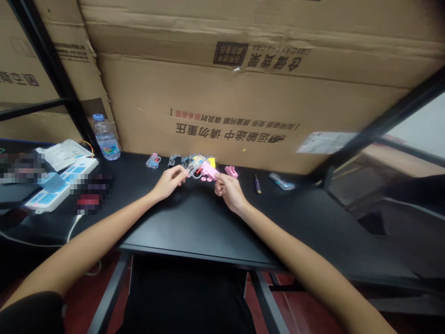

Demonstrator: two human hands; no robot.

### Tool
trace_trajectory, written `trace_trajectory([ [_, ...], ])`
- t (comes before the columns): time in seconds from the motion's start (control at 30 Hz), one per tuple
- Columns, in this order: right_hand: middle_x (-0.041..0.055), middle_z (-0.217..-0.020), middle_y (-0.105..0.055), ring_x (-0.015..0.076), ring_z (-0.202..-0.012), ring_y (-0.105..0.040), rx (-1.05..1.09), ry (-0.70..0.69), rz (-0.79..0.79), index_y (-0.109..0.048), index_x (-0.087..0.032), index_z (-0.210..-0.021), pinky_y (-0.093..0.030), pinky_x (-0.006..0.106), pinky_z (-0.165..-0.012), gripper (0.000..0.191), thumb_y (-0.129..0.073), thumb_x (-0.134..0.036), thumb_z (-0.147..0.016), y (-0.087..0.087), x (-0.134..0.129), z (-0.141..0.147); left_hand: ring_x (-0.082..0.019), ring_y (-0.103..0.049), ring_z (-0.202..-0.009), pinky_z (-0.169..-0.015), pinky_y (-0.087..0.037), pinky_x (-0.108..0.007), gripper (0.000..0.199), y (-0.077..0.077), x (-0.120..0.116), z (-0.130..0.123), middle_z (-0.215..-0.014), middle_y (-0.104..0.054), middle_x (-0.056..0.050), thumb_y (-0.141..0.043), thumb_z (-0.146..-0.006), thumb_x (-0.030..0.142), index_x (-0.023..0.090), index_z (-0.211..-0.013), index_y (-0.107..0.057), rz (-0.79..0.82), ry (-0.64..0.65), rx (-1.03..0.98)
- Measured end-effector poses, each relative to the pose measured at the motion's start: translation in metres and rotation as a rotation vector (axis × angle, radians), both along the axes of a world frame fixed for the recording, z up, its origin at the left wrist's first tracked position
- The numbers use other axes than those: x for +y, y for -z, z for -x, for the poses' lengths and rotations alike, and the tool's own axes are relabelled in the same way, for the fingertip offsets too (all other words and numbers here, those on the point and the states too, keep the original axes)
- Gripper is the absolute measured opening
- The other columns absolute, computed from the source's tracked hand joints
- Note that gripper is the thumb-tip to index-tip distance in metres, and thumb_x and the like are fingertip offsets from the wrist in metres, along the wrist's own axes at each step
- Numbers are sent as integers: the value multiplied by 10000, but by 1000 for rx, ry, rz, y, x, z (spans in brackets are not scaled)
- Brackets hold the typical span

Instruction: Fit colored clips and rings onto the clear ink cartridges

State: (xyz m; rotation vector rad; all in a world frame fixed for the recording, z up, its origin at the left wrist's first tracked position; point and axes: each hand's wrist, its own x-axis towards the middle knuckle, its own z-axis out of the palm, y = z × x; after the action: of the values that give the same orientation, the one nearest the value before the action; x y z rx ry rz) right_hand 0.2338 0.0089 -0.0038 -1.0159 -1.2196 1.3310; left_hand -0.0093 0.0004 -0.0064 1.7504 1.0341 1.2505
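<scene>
Two pinches above the bench: left hand grips clear plastic part at fingertips; right hand pinches pink piece; screwdriver lies beside.

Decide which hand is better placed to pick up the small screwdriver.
Probably the right hand: though on the pink plastic part, it lies nearer the small screwdriver; the left hand, on the clear plastic part, is farther.
</scene>
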Motion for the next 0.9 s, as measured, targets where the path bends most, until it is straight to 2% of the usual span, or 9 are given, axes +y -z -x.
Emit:
trace_trajectory([
  [0.13,-43,-533,-504,103,-471,-421,-93,-49,-33,-633,-203,-698,-311,249,-453,421,-799,-577,-795,3,-4,2,-130,-547,-626,-660,-446,-262,392,2,-1,1,-729,-618,10,-594,-988,559,188,-872,-652,33,-20,23],
  [0.27,-15,-562,-573,134,-528,-487,-297,-215,-112,-706,-191,-728,-378,285,-538,444,-774,-612,-850,5,-14,9,-148,-576,-650,-650,-449,-276,397,6,-8,-7,-763,-657,-10,-610,-974,561,176,-892,-652,75,112,161],
  [0.47,-4,-588,-607,140,-531,-510,-345,-263,-129,-717,-195,-737,-398,298,-569,493,-716,-659,-905,5,-14,13,-158,-600,-648,-642,-458,-288,450,10,-8,-11,-774,-684,-23,-586,-984,609,181,-847,-613,77,114,174],
  [0.57,-7,-623,-643,139,-527,-527,-337,-285,-107,-780,-189,-960,-424,296,-575,456,-708,-637,-916,7,-12,13,-152,-604,-630,-645,-470,-284,479,12,1,-5,-766,-689,-19,-582,-981,640,186,-834,-618,71,31,142],
  [0.67,-19,-637,-656,143,-535,-555,-319,-274,-75,-754,-173,-1215,-453,292,-582,490,-731,-553,-906,9,-12,13,-142,-593,-624,-647,-474,-272,511,14,20,9,-734,-674,-26,-536,-994,647,180,-811,-635,74,-151,77],
  [0.77,-23,-624,-654,139,-539,-561,-341,-285,-78,-752,-156,-1216,-466,289,-592,447,-731,-470,-899,11,-12,15,-119,-565,-562,-550,-429,-242,514,14,42,25,-717,-656,-31,-525,-988,648,173,-820,-625,166,-253,-12],
  [0.9,-21,-621,-655,136,-543,-563,-349,-309,-92,-772,-160,-1147,-465,282,-583,374,-716,-432,-896,12,-12,16,-99,-543,-484,-441,-357,-218,534,12,58,34,-710,-658,-35,-555,-978,668,166,-808,-621,256,-231,40],
])
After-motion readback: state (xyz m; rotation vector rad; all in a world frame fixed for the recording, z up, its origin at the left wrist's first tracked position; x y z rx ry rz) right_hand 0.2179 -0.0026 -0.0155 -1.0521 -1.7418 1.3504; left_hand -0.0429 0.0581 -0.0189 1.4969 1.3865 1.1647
